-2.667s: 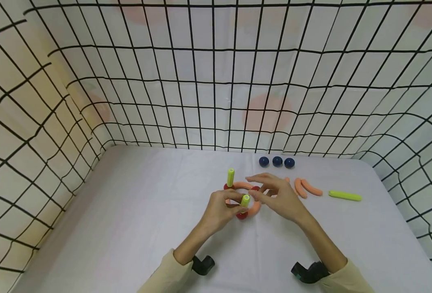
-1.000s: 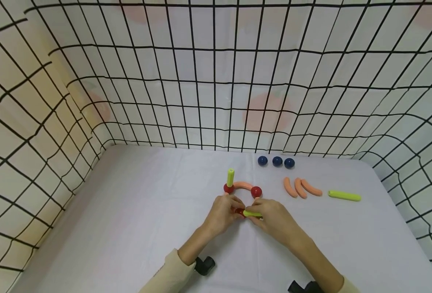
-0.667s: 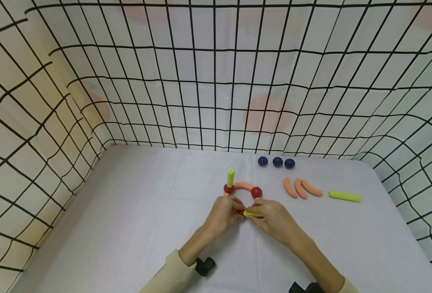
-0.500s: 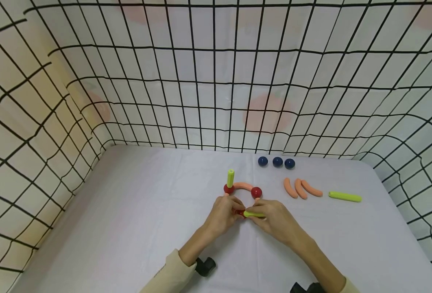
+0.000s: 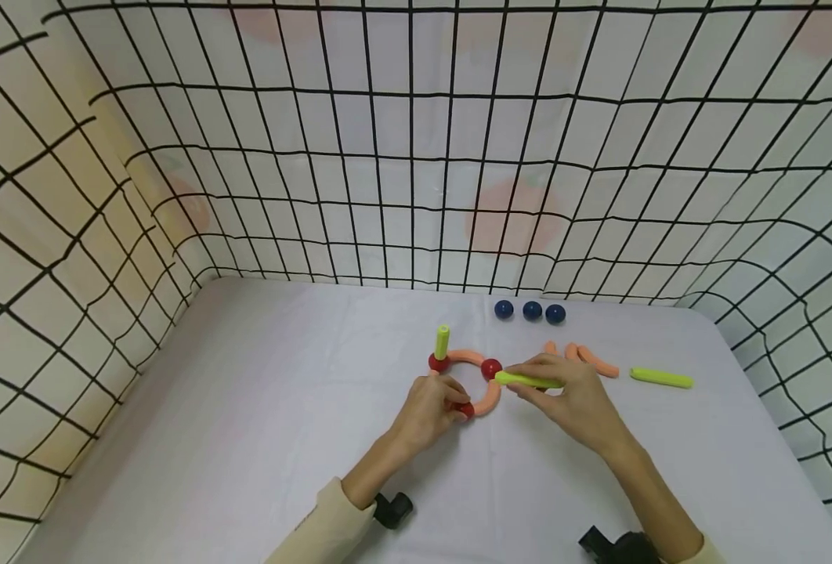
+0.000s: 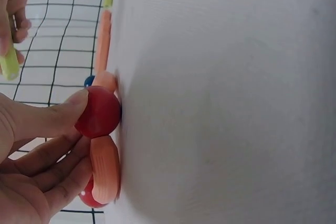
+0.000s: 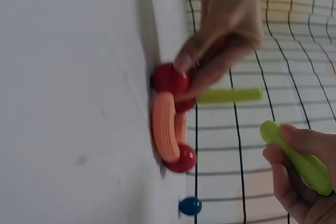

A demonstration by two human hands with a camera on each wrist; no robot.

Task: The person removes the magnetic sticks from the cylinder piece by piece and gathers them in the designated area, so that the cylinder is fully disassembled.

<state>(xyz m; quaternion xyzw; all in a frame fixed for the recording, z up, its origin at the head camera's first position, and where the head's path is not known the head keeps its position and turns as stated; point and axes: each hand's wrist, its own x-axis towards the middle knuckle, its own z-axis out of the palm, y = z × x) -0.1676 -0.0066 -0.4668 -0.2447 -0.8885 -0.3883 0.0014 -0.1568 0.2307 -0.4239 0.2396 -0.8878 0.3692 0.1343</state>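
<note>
A ring of curved orange sticks [image 5: 488,399] joined by red balls lies on the white table. My left hand [image 5: 423,409] pinches the front red ball [image 6: 100,114] between thumb and fingers. My right hand [image 5: 584,395] holds a yellow-green stick [image 7: 296,158] raised off the table, its tip overlapping the right-hand red ball [image 5: 490,368] in the head view. The right wrist view shows this stick apart from the ring. Another yellow-green stick [image 5: 442,342] stands upright on the far-left red ball [image 5: 439,363].
Three dark blue balls [image 5: 532,311] sit in a row at the back. Loose curved orange sticks [image 5: 598,362] lie right of the ring, partly behind my right hand. Farther right rests a straight yellow-green stick [image 5: 661,378]. Black wire mesh [image 5: 388,196] borders the table's back and sides.
The yellow-green stick, earlier upright at the front red ball in my left fingers, passed to my right hand, which has now drawn it away, rightward and up. My left hand stays at that ball.
</note>
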